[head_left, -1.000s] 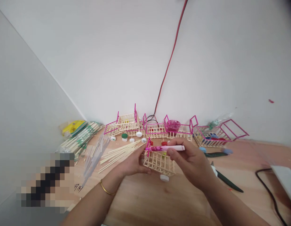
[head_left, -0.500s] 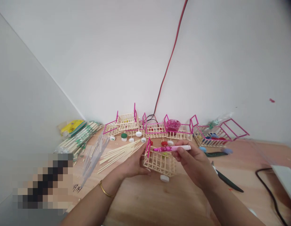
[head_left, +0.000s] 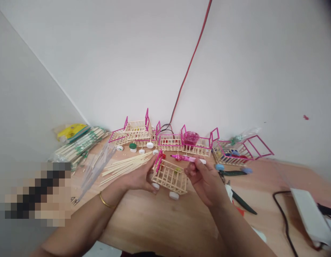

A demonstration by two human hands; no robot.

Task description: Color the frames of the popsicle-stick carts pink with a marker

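My left hand (head_left: 141, 177) grips the left end of a small cart (head_left: 170, 176) built from thin wooden sticks, with white bottle-cap wheels. The cart's upright handle (head_left: 158, 161) is pink; its basket is bare wood. In my right hand (head_left: 205, 178) is a pink marker (head_left: 185, 158), pinched between thumb and fingers. The marker's dark tip points left, above the cart and apart from the handle. Behind stand several similar carts with pink frames, among them a stick cart (head_left: 169, 142) near the wall. A pink-stained plastic cup (head_left: 191, 138) sits among them.
Loose sticks (head_left: 125, 166) lie left of the cart, near clear plastic sleeves (head_left: 97, 169) and bundled skewers (head_left: 81, 144). On the right are dark-handled pliers (head_left: 242, 201), a white power strip (head_left: 310, 214) with a black cable, and another cart (head_left: 232, 155) holding coloured caps.
The marker has lifted away from the pink handle, and my right hand has turned slightly. The view has shifted, so the whole table appears further left.
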